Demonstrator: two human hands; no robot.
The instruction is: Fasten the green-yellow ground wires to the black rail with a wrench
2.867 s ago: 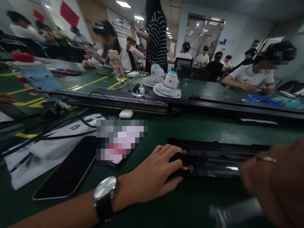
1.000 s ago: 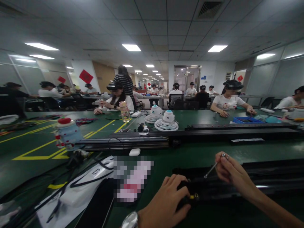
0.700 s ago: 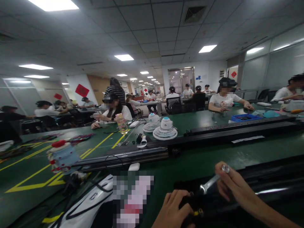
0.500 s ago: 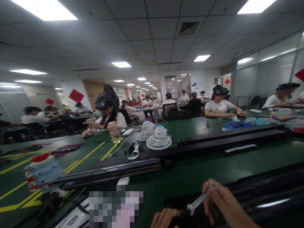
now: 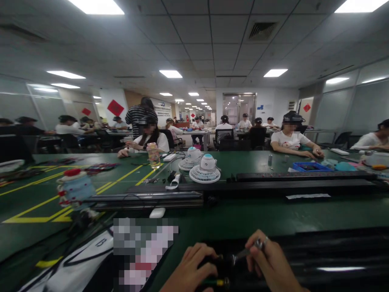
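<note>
I have the left hand (image 5: 193, 267) curled over the end of a black bar (image 5: 334, 258) — gripping or not, I cannot tell — while my right hand (image 5: 271, 260) clasps a metal tool (image 5: 242, 254) above it. Farther across the counter (image 5: 252, 211) sit white fans (image 5: 205, 169).

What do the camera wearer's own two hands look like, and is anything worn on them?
Both are bare, without gloves. The right hand has a silvery ring on one finger; the left hand shows none. No sleeve is visible.
</note>
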